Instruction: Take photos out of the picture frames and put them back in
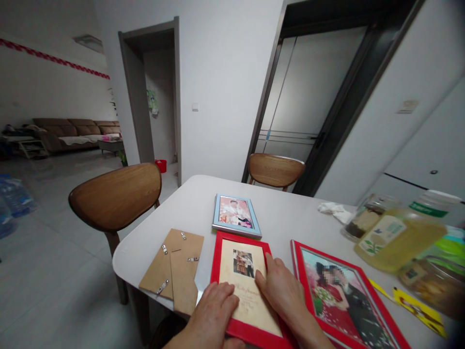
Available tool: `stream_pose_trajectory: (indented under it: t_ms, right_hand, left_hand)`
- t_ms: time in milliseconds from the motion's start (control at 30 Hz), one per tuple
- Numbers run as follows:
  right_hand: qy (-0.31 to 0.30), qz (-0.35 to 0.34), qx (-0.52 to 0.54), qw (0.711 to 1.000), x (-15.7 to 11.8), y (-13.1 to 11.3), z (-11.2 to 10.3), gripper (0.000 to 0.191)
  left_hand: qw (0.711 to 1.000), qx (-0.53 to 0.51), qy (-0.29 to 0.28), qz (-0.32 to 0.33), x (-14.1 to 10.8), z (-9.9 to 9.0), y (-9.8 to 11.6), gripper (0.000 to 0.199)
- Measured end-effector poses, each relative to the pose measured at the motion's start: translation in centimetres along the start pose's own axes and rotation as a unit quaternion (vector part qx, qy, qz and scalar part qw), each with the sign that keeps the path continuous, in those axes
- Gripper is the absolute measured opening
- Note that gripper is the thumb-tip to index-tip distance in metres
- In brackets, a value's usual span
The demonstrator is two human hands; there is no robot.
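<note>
A red picture frame (250, 325) lies on the table in front of me, with a cream paper insert (232, 300) in it that bears a small photo. Over its lower left edge, my left hand (214, 308) is closed, fingertips resting on the insert. My right hand (285, 293) grips its right side, with the thumb on the insert and the fingers at the red border. To the left lies a brown backing board (156, 269) with metal clips and a stand leg. Beyond is a blue picture frame (256, 219); at right, a larger red picture frame (300, 271) holds a couple's photo.
On the white table (286, 213), an oil jug (403, 242), glass jars (374, 213), a crumpled tissue (334, 211) and a yellow packet (417, 310) stand or lie at right. Wooden chairs (119, 194) stand at the left and far sides.
</note>
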State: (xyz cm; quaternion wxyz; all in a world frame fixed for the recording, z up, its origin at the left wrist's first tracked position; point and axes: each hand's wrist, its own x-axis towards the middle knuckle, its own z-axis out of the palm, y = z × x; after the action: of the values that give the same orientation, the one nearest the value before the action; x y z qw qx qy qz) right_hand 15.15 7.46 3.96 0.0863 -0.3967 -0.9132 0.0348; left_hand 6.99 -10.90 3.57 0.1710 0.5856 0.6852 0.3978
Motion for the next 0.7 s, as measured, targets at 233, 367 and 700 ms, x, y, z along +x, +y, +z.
stream_pose_trajectory:
  t_ms: [233,367,700]
  right_hand:
    - [0.004,-0.057,-0.001,0.998,0.3,-0.7,-0.8,0.035]
    - [0.045,-0.083,-0.010,0.995,0.7,-2.5,-0.8,0.036]
    - [0.031,-0.108,0.020,0.993,0.4,-2.2,0.8,0.031]
  left_hand:
    - [0.981,0.162,0.020,-0.104,-4.5,-6.5,-2.8,0.066]
    - [0.939,0.289,0.066,-0.177,-6.6,-8.4,-6.6,0.066]
    - [0.959,0.256,0.099,-0.066,-7.3,-9.6,-7.6,0.035]
